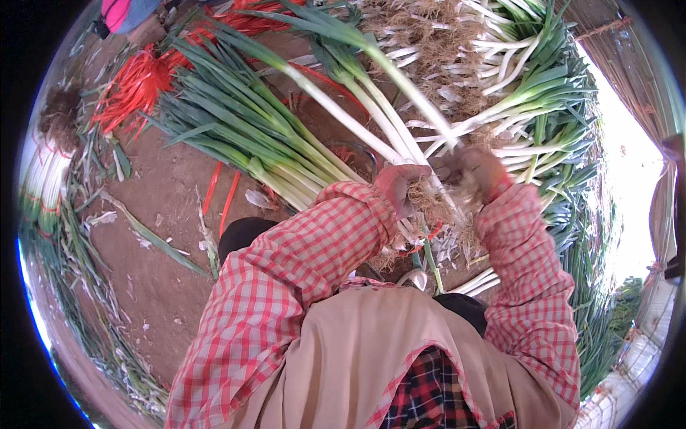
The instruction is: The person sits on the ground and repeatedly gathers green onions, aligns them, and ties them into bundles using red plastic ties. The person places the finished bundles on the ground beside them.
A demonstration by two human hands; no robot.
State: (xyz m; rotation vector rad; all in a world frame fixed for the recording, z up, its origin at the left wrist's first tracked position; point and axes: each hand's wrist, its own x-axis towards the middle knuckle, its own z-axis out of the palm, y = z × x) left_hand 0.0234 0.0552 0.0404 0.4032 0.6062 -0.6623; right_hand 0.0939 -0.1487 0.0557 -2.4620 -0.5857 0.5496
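My left hand [403,185] is closed around the white lower stalks of several green onions [383,120], whose leaves point up and to the left; their roots hang by the palm. To its right, my right hand [471,171], slightly blurred, has its fingers at the base of another long green onion [412,102]. Whether it grips that stalk firmly is hard to tell. A larger bunch of green onions [278,161] lies to the left, its lower ends hidden behind my left forearm.
Piled green onions [525,102] with tangled roots [445,53] line the right side. Red plastic ties [136,86] lie at the upper left. A tied bundle of green onions [48,171] is at the far left. Loose leaves litter the soil, and part of another person [131,13] shows at the top left.
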